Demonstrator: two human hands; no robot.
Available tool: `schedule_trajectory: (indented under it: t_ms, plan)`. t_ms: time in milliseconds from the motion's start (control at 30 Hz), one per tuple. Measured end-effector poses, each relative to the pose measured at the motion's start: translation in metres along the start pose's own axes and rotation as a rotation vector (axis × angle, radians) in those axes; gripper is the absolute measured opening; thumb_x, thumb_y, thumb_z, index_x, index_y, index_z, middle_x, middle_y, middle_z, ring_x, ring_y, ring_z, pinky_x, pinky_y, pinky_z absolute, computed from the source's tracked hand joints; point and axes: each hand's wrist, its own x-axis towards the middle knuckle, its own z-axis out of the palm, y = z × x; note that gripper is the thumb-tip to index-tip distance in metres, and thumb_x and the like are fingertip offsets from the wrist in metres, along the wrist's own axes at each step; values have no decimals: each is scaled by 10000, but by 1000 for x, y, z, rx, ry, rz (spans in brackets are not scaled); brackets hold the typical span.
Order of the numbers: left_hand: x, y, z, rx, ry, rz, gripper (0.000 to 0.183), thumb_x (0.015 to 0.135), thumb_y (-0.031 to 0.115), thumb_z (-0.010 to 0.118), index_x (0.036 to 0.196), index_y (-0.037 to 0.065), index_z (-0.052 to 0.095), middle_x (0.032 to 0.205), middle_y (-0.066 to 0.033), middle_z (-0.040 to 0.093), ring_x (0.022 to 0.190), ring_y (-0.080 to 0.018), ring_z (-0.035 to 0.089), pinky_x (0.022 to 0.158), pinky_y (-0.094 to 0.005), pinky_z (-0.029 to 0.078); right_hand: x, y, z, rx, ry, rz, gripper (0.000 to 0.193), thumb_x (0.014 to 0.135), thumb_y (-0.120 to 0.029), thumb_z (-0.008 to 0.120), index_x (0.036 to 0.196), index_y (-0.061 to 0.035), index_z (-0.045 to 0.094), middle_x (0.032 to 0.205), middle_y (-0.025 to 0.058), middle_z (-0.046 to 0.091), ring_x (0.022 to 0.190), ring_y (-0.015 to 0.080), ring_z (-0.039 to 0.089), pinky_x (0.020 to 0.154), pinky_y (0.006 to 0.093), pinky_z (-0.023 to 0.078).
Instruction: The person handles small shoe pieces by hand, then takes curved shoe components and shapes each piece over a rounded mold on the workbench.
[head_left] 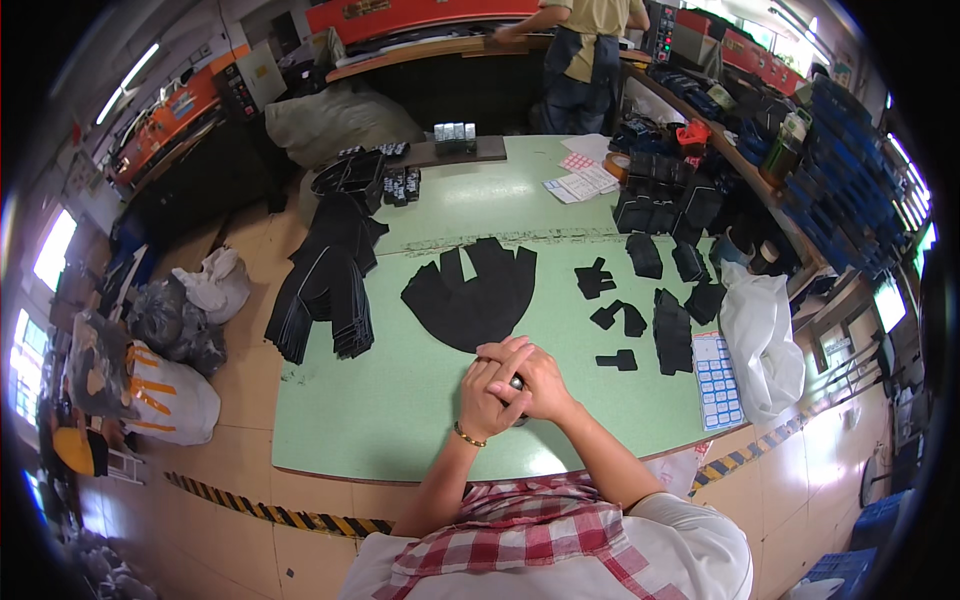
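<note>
Close to the table's near edge, my left hand (484,400) and my right hand (541,384) come together with fingers overlapping and closed. Between them shows a small shiny, dark round-topped object (516,382); most of it is covered, so its kind is unclear. Just beyond my fingertips lies a flat black fan-shaped piece (473,300) with notches in its far edge. Left of it, a thick stack of black curved pieces (322,275) is spread. To the right are small black cut pieces (596,278) and a black strip stack (672,332).
The green table (440,430) has a white plastic bag (760,340) and a blue-and-white sheet (716,385) on its right. Black bundles (655,195) and papers (582,184) lie farther back. Beyond, a co-worker (590,60) stands at a bench. Sacks (175,400) sit on the left floor.
</note>
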Motion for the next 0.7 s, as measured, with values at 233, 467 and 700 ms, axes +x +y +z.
schedule_trajectory:
  t_ms: [233, 467, 700]
  plan:
    - [-2, 0, 1, -4, 2, 15, 603, 875, 497, 423, 1206, 5, 531, 1200, -199, 574, 1099, -392, 547, 904, -442, 425, -2, 0, 0, 21, 17, -2, 477, 803, -462, 598, 1068, -65, 602, 905, 129, 642, 802, 323, 599, 739, 389, 474]
    - [-3, 1, 2, 25, 0, -14, 585, 839, 468, 471, 1175, -3, 550, 1186, -195, 586, 1086, -381, 554, 905, -441, 425, -3, -3, -4, -28, -21, 28, 468, 800, -450, 596, 1087, -80, 594, 926, 126, 646, 815, 324, 595, 767, 394, 466]
    - [2, 0, 3, 30, -8, -10, 586, 846, 473, 466, 1180, -2, 547, 1182, -199, 586, 1080, -383, 556, 903, -443, 429, -2, 2, -2, -21, 34, 15, 463, 778, -455, 612, 1070, -95, 604, 859, 130, 642, 769, 328, 592, 735, 404, 468]
